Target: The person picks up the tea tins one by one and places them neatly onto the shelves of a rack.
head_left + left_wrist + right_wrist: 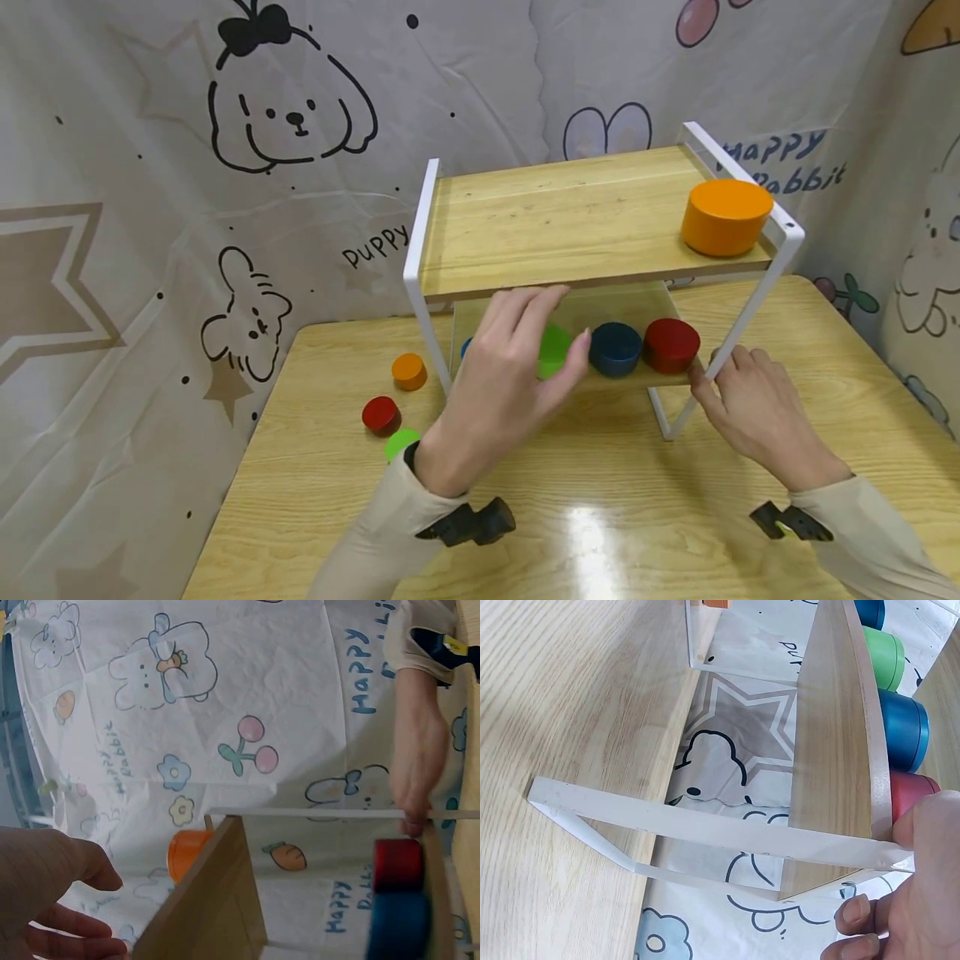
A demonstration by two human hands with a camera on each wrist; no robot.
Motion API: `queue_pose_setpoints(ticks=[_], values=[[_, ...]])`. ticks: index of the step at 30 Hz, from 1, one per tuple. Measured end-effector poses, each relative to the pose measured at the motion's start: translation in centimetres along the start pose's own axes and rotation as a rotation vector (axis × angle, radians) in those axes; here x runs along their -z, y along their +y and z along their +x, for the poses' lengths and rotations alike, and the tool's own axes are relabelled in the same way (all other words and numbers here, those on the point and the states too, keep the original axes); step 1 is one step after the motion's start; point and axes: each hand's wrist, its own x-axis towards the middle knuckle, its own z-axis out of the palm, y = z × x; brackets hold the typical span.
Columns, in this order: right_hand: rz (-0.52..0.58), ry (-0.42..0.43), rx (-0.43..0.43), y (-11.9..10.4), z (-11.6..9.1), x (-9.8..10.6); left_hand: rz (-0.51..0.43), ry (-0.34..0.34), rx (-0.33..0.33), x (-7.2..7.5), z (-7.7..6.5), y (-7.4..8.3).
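Note:
A two-tier wooden rack with white metal side frames stands on the table. My right hand grips its front right leg at the lower board, thumb on one side and fingers on the other in the right wrist view. In front of the upper board's edge is my left hand, thumb spread from the fingers and holding nothing. An orange cylinder sits on the upper board's right end. On the lower board are a red cylinder, a dark blue cylinder, a green block and a partly hidden blue cylinder.
Left of the rack, a small orange cylinder, a red cylinder and a green piece, partly covered by my left wrist, lie on the wooden table. A printed cloth hangs behind the table and along its sides.

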Motion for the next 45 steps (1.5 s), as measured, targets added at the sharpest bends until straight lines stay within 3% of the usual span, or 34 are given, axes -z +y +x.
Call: queue_pose_setpoints(ticks=[6,11,17,21,29,32,37,45], values=[[0.007,0.012,-0.001,-0.1,-0.2,-0.1,-0.013,-0.026,0.143,0.4,-4.6,-1.8],[0.008,0.013,0.002,-0.2,-0.1,-0.1,0.047,-0.034,0.288,0.3,-9.0,-4.9],[0.020,0.010,0.013,0.1,0.0,-0.2,0.113,-0.048,0.392,0.1,-13.0,-7.4],[0.024,0.005,0.006,0.1,0.0,-0.1,0.161,-0.109,0.504,0.0,-15.0,-8.6],[0.038,0.019,0.003,0.0,-0.2,-0.1,0.214,-0.322,0.783,-0.8,-19.7,-11.2],[0.035,0.027,0.010,-0.1,-0.2,-0.1,0.217,-0.349,0.864,-1.2,-21.6,-12.1],[0.039,0.030,0.019,-0.1,-0.1,-0.1,0.205,-0.339,0.906,-1.8,-23.6,-13.0],[0.046,0.033,0.021,-0.1,-0.1,-0.3,0.139,-0.283,0.930,-2.4,-24.7,-13.6]])
